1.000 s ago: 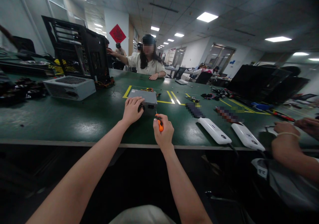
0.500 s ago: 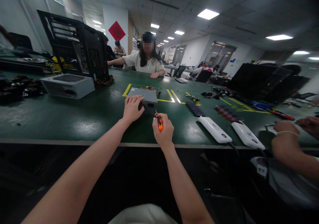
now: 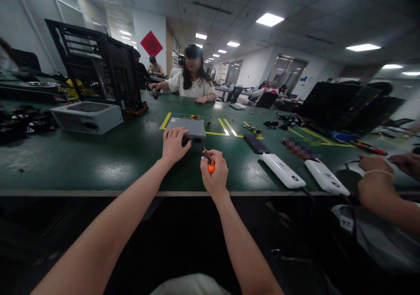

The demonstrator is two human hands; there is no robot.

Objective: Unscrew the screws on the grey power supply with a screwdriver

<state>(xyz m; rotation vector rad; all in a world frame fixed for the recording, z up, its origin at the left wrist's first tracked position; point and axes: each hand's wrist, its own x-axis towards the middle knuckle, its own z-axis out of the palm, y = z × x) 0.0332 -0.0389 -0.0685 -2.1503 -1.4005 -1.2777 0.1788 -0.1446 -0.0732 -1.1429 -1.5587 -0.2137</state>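
Note:
A small grey computer power supply (image 3: 193,126) lies on the green table in front of me, its socket side towards me. My left hand (image 3: 175,145) grips its near left corner, fingers over the top and thumb against the near side. In my right hand (image 3: 215,172) is a screwdriver (image 3: 210,163) with an orange and black handle, the fingers wrapped round it. Its thin shaft points up at the near right corner of the power supply. Whether the tip touches a screw is too small to tell.
A larger grey power supply (image 3: 87,116) and an open black computer case (image 3: 98,67) stand at the left. Two white power banks (image 3: 284,171) with cables lie at the right. A person (image 3: 192,78) sits opposite; another person's hands (image 3: 376,164) work at far right.
My view has shifted slightly, while my hands, screwdriver and power supply keep nearly the same arrangement. The opposite person's hand has come nearer their body, now with a dark object at it.

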